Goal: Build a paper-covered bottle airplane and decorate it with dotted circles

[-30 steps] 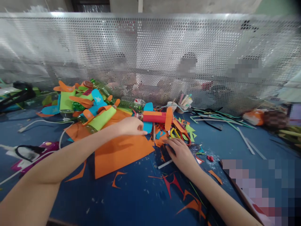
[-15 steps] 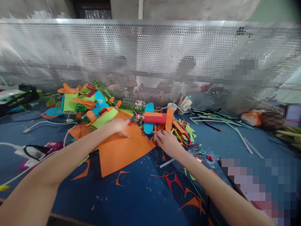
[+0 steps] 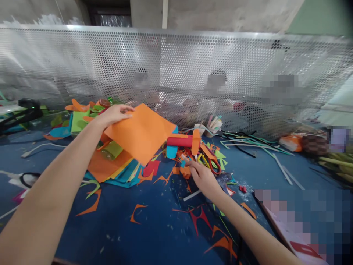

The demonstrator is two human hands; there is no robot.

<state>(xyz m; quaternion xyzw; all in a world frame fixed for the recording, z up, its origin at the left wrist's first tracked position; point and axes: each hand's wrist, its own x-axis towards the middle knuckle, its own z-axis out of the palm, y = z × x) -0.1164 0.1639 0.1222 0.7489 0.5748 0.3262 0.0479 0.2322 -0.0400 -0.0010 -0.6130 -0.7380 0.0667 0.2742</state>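
Orange sheet: you'd picked it up; half a second earlier it lay flat on the table, now it hung tilted over the pile, partly covering the green-wrapped bottle.
Left hand: yours had its fingers clamped on the sheet's upper-left edge.
Paper stack: blue and yellow layers had come into view below the sheet.
Right hand: yours was down at the scraps, fingers bent by a small pale piece; couldn't tell if they gripped it.
Red tube: winged one stayed put, just right of the sheet.
Printing: red patch lower right, too blurry to read.
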